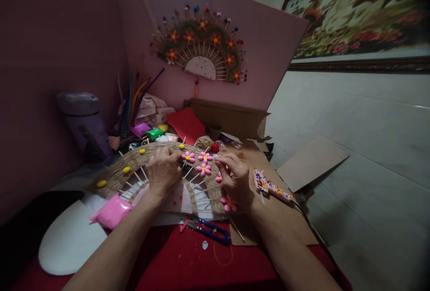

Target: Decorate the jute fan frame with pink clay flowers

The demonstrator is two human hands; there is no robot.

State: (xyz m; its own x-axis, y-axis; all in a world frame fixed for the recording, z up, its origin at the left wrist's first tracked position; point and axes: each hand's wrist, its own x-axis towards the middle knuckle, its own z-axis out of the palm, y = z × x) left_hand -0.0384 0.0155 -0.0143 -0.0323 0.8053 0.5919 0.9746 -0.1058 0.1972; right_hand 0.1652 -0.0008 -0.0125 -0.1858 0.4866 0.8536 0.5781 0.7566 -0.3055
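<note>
Up at the back stands the pink board (268, 53), one finished fan (191, 31) on it carrying eight orange flowers! Upper right, one framed picture (363, 18); below, the red cloth (174, 259) with brown cardboard (285, 224) over its right side.

Centre stage, the twine-wrapped fan (161, 147) lies across the table, five pink flowers (203, 169) and four lone yellow ovals (126, 170) in view. The left hand (164, 170) presses its bent fingers to the twine band, right beside a flower; whether they pinch anything, I can't tell. The right hand (237, 177) has thumb and forefinger drawn together at the fan's right side, what's between them too small to call.

Containers now! One purple tumbler (88, 134) at the left, contents hidden. One pink packet (114, 210), packed with pink material, by the left forearm. Behind the fan, a purple packet (140, 130), a green packet (155, 134) and one small brown cup (215, 132), its inside unclear. Then one pair of blue snips (213, 230) in front, and smallest, one red ball (214, 147).
</note>
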